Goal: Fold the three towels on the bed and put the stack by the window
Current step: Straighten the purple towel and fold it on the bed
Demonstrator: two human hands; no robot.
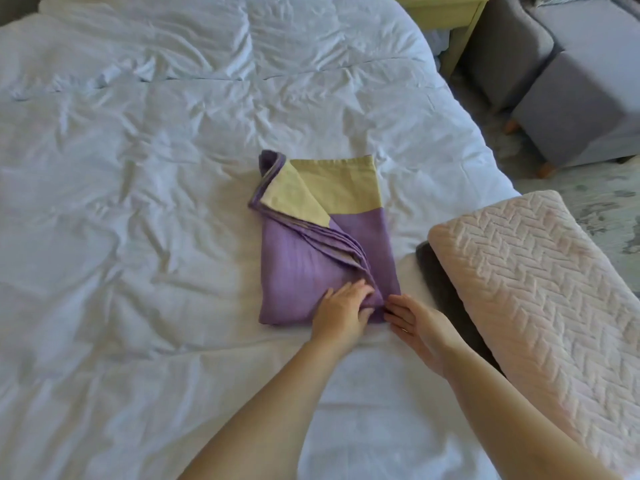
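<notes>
So the purple and yellow-green towel (311, 258) was lying near the middle of the bed (138, 237), already folded down to a chunky rectangle but not tidy yet: one corner was flipped back diagonally, showing the pale yellow-green side and a fan of thin layered edges running down toward the near right corner. Both hands were working that corner. The left hand (341, 311) was flat on the purple cloth with fingers curled into the bunched edge, pinching it loosely rather than really gripping, and the right hand (414, 322) was open, palm turned inward, fingertips just touching the towel's edge, holding nothing. There was a thin ring on one right finger. Off to the right, at the bed's edge, sat a folded pink towel (540, 292) with a raised herringbone quilted texture, thick and plush looking, resting on top of something dark grey (436, 282) that I'd guess was the third towel, though only a sliver showed so I couldn't say for sure. If that's right, two were folded and stacked and this purple one was the last, maybe most of the way through the folding. Putting the stack by the window hadn't happened yet, and no window was in view. The purple towel looked thin and smooth, more like woven cotton than terry. The bedding was a white crumpled duvet, soft and puffy, so crisp folds weren't going to be easy.
</notes>
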